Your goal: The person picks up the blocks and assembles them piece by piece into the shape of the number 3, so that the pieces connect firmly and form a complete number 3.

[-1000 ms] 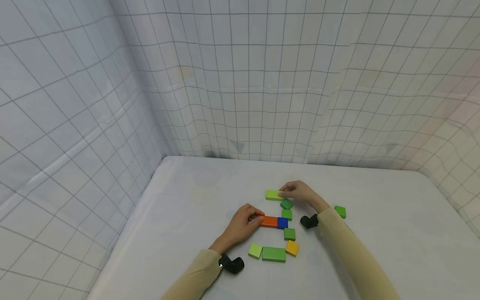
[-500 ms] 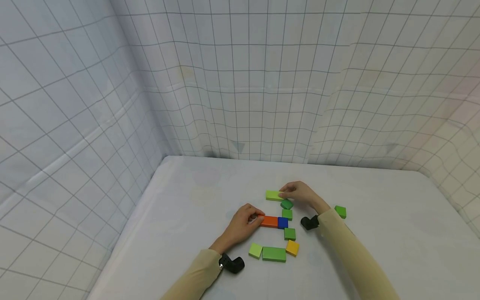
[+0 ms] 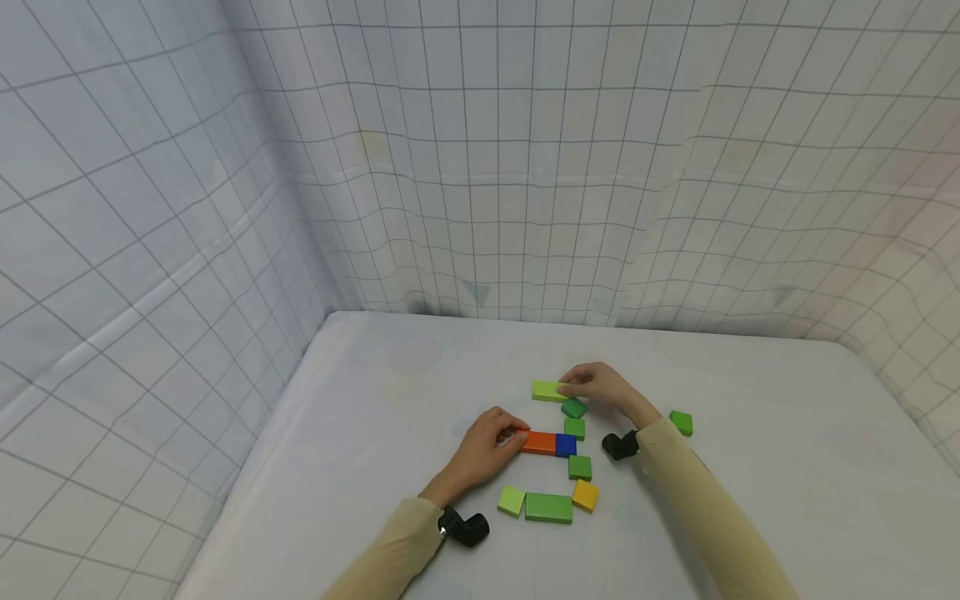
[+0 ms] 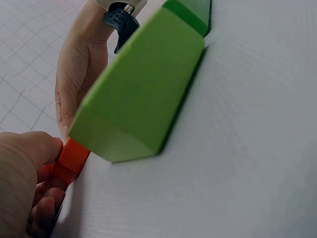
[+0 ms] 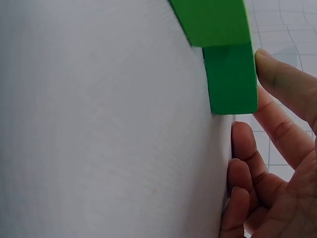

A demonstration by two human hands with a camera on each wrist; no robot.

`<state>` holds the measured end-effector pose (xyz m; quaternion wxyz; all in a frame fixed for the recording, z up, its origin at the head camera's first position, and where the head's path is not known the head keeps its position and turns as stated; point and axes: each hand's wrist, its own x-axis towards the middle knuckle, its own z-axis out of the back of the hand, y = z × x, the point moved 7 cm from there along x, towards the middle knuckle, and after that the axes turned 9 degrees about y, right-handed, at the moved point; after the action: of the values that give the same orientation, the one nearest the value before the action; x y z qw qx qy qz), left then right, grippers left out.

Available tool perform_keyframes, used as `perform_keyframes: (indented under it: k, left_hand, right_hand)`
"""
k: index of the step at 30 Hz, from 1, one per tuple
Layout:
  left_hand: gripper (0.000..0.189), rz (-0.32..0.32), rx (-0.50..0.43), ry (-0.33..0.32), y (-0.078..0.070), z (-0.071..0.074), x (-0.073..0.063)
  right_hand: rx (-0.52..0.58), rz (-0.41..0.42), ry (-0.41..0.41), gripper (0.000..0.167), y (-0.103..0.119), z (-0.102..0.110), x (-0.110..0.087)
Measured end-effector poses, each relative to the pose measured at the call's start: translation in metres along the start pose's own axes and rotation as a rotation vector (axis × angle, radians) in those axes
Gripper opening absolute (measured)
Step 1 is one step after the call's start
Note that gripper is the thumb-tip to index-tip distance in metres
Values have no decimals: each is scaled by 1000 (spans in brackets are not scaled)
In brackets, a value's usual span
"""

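On the white table, my left hand pinches the left end of an orange-red rectangular block, which touches a small blue block. In the left wrist view, the thumb and fingers hold that orange-red block by its end. Farther back, my right hand pinches the right end of a long lime-green block lying flat. A dark green block sits just in front of it. In the right wrist view, a dark green block hides most of what the thumb and forefinger grip.
Two green square blocks lie above and below the blue one. Nearer me are a yellow block, a long green block and a light green block. One green block lies beside the right sleeve. Grid-patterned curtains surround the table.
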<state>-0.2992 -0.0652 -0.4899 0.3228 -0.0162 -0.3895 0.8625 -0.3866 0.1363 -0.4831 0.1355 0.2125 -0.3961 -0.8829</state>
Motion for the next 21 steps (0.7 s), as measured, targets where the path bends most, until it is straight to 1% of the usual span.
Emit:
perform_keyframes:
  k: [4, 9, 11, 14, 16, 19, 21]
  left_hand:
    - [18, -3, 6, -3, 0, 0, 0]
    - [17, -6, 13, -6, -1, 0, 0]
    - [17, -6, 13, -3, -2, 0, 0]
    - [18, -4, 12, 0, -2, -1, 0]
    - [18, -4, 10, -2, -2, 0, 0]
    - [18, 0, 7, -4, -2, 0, 0]
    - [19, -3, 7, -3, -2, -1, 0]
  right_hand:
    - [-13, -8, 0, 33, -1, 1, 0]
    - [6, -35, -2, 52, -7, 3, -1]
    - [13, -43, -4, 55, -11, 5, -3]
    - [-20, -42, -15, 50, -13, 10, -10]
    - [-71, -33, -25, 44, -12, 14, -17]
    - [-181, -33, -54, 34, -10, 21, -31]
    - [-275, -48, -105, 31, -11, 27, -43]
